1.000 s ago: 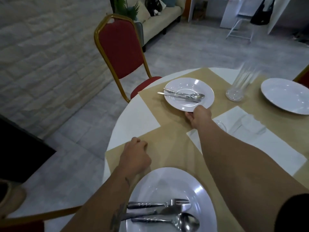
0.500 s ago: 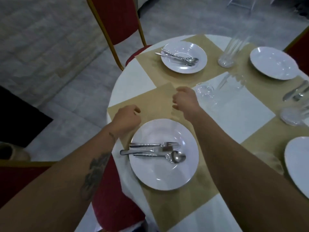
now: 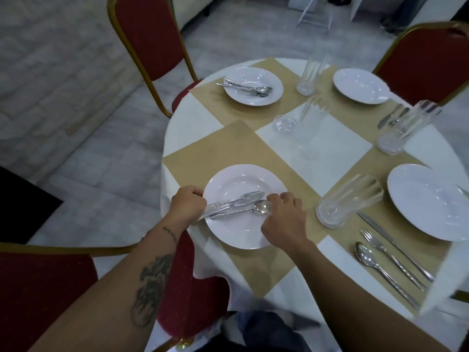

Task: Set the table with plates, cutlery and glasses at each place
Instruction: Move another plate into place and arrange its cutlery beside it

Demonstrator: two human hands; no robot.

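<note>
A white plate (image 3: 241,231) sits near the table's front left edge with a knife, fork and spoon (image 3: 238,207) lying across it. My left hand (image 3: 189,205) is closed around the cutlery handles at the plate's left rim. My right hand (image 3: 285,221) rests at the plate's right rim, fingers curled by the spoon bowl. A second plate (image 3: 253,96) at the far left carries cutlery. Two bare plates lie at the far right (image 3: 360,86) and near right (image 3: 431,209), the latter with cutlery (image 3: 388,260) laid beside it.
Several clear glasses stand around: one upright (image 3: 308,77), one lying down mid-table (image 3: 299,120), one at the right (image 3: 403,130), one near the right plate (image 3: 347,201). Red chairs with gold frames stand at far left (image 3: 147,39), far right (image 3: 431,64) and front left (image 3: 45,283).
My right hand let go of the far plate and came back. Both hands dropped onto the near plate; the left has closed on the cutlery handles. The view tilted down.
</note>
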